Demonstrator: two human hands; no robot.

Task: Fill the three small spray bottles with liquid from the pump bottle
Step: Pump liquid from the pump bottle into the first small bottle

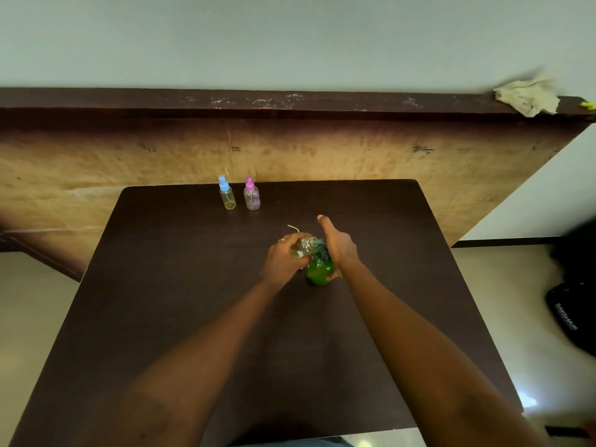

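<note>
A person's left grip point(283, 258) is curling around a clear spray bottle point(304, 246) at the middle of the counter point(161, 285), just beside the green pump bottle point(317, 271) the right grip point(338, 248) is clasping. A blue-capped bottle point(227, 196) and a pink-capped bottle point(252, 196) are standing near the far edge.

This looks like a plain, sparsely furnished room indoors, more a home or spare room than a workshop or lab, though the kind cannot be fixed for certain. A dark brown laminate square-cornered table point(161, 285) stands on a glossy cream tiled floor point(32, 301). Behind it a broad unfinished plywood panel with a dark brown top ledge point(322, 150) stands against a bare pale grey-green painted wall point(290, 37). A crumpled beige cloth point(529, 96) lies on the ledge's right end. A black fabric bag with white lettering point(567, 321) sits on the floor at the right, near a dark skirting strip point(503, 241).
</note>
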